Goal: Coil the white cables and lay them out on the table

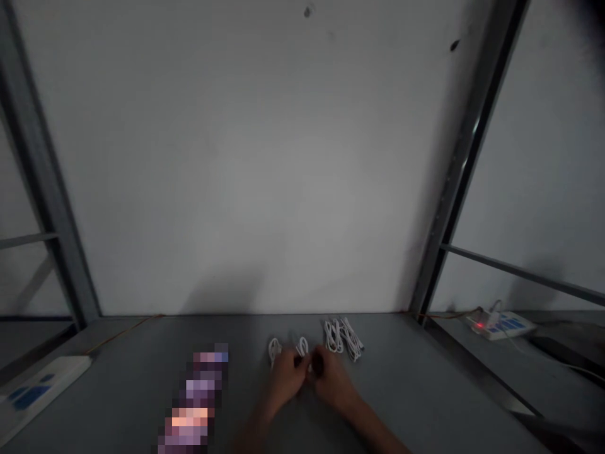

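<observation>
A plain pale wall (255,157) rises behind a dim grey desk (236,410), framed by a left metal upright (51,170) and a right metal upright (466,157). The looped white cable (303,345) lies near the middle of the desk, and everything else can be placed from it

Both hands meet at its near end. The left hand (286,373) comes in from its left and the right hand (333,377) from its right; their fingers are curled in and look pinched on the cable, though the dim light blurs the exact contact. Two hands probably suit so thin and limp a cord, one steadying it while the other works the strand; its loop points away from the person, clear of the fingers

Just left of that cable is a coiled white cable (274,348), just beyond the left hand. To its right lie a folded cable bundle (333,336) and, farther right, a slanted cable bundle (351,340); keeping them side by side likely stops the loops from tangling and leaves each within reach

Well left of the cable and nearer the person is a pixelated object (191,403), unreadable; farther left sits a white power strip (51,384). Far right of it, past the upright, another power strip (503,325) shows a red light
</observation>
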`<action>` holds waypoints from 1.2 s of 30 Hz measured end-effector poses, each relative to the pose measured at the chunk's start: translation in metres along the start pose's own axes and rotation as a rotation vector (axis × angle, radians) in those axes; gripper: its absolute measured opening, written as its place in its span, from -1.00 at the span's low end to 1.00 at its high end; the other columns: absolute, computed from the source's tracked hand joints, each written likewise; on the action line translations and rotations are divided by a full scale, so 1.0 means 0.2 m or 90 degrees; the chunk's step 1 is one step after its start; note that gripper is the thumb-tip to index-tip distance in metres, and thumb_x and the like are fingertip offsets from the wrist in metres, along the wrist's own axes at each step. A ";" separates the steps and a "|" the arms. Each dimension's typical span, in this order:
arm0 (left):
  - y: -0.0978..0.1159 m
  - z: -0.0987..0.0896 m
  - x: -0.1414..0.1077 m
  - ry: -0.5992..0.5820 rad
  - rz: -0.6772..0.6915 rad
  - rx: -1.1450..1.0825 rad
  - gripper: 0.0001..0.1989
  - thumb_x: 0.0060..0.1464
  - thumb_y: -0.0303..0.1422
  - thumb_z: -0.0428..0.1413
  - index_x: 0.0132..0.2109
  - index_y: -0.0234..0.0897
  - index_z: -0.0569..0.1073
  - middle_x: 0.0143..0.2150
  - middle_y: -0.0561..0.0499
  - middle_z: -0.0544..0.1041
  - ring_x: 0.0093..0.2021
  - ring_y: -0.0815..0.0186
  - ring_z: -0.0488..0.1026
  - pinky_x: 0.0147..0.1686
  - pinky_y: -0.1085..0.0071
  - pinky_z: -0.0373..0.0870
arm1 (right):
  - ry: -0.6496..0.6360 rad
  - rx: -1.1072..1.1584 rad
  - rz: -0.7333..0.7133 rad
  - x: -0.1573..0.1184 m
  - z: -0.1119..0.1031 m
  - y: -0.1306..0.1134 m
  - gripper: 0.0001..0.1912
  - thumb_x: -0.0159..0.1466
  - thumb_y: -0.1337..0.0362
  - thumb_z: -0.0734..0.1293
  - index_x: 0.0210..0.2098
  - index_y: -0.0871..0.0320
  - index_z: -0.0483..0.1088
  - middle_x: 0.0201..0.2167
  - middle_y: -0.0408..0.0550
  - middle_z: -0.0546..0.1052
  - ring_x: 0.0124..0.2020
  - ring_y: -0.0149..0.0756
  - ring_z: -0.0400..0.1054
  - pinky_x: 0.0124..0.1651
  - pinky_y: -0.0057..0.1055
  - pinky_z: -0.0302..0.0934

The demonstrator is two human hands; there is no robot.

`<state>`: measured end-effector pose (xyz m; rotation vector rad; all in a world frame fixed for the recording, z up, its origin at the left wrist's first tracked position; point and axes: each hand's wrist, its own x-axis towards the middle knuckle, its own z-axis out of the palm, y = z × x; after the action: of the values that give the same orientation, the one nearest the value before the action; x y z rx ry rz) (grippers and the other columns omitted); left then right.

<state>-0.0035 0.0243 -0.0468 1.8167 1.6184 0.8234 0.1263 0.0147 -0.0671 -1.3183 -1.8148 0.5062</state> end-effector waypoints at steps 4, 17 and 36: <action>-0.04 0.01 0.02 -0.004 -0.020 -0.045 -0.70 0.14 -0.23 -0.03 -0.33 -0.30 0.53 -0.40 -0.07 0.59 -0.34 0.24 0.53 -0.37 0.44 0.32 | -0.093 0.160 -0.002 0.01 -0.07 -0.04 -0.90 0.11 0.29 0.29 -0.40 0.21 0.39 -0.51 -0.09 0.46 -0.49 -0.36 0.32 -0.44 -0.47 0.18; 0.05 0.00 -0.04 -0.004 0.136 0.028 -0.70 0.22 -0.29 -0.13 -0.03 -0.27 0.40 -0.24 -0.11 0.58 -0.24 0.20 0.50 -0.23 0.36 0.30 | -0.194 0.416 0.139 0.08 -0.17 0.05 -0.59 0.05 -0.04 0.42 -0.47 0.22 0.40 -0.61 -0.17 0.39 -0.63 -0.45 0.27 -0.57 -0.47 0.28; 0.06 -0.03 -0.01 -0.141 -0.100 -0.256 -0.43 0.05 -0.12 -0.02 0.15 -0.32 0.23 -0.78 0.27 0.26 -0.83 0.40 0.10 -0.78 0.54 -0.03 | -0.142 0.186 -0.029 0.05 -0.19 -0.01 -0.83 0.17 0.29 0.26 -0.54 0.17 0.24 -0.61 -0.23 0.26 -0.57 -0.47 0.11 -0.50 -0.53 0.02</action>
<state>-0.0015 0.0217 -0.0339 1.4242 1.3245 0.7803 0.1554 0.0180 -0.0396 -1.0517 -1.8591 0.8870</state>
